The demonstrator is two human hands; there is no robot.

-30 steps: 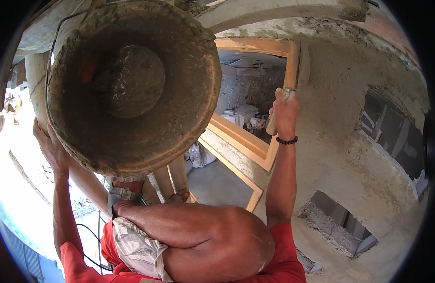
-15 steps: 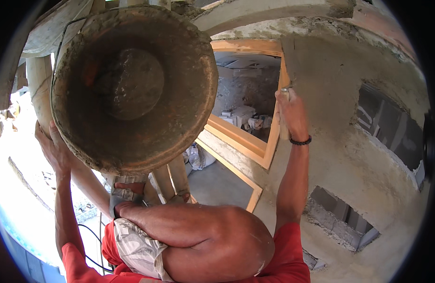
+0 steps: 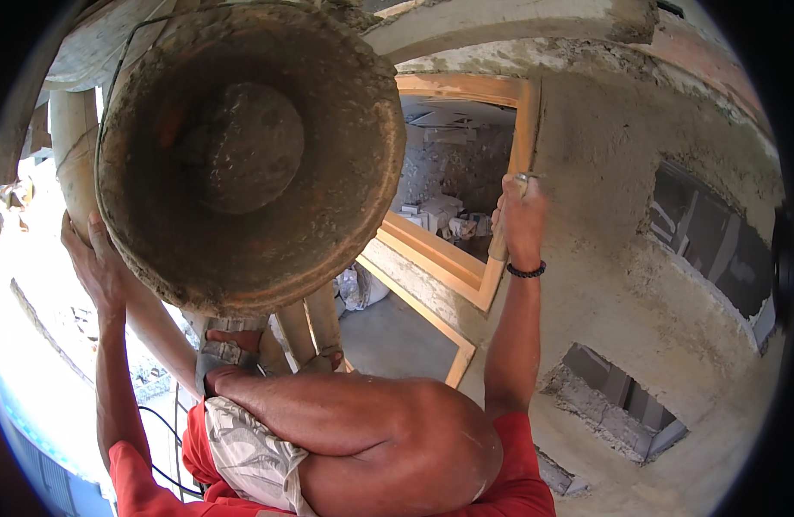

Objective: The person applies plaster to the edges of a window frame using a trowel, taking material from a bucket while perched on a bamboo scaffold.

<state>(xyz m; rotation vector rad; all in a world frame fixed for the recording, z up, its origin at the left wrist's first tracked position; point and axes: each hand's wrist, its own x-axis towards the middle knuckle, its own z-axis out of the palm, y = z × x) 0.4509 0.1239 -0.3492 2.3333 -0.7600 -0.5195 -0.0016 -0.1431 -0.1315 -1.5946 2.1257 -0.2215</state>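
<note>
My right hand (image 3: 522, 220) is closed around the wooden handle of a trowel (image 3: 498, 247), beside the wooden window frame (image 3: 526, 129). A metal collar shows above my fist; the thin blade is hard to make out against the plastered wall (image 3: 595, 207). At the left, my left hand (image 3: 95, 267) wraps round a slanting wooden pole (image 3: 74, 172), its fingers partly seen. Close to that hand is a large mortar-crusted bucket (image 3: 345, 224) with a wire handle, its inside coated in wet grey residue.
Two rectangular openings, an upper one (image 3: 707, 233) and a lower one (image 3: 616, 388), break the wall at the right. A second wooden frame (image 3: 461, 358) lies below the window. My bent leg (image 3: 379, 422) rests over planks (image 3: 293, 332). A concrete ledge (image 3: 517, 26) runs overhead.
My right hand has shifted slightly left and down with the trowel, and its wrist has turned. The left hand stays on the pole. The view has moved a little.
</note>
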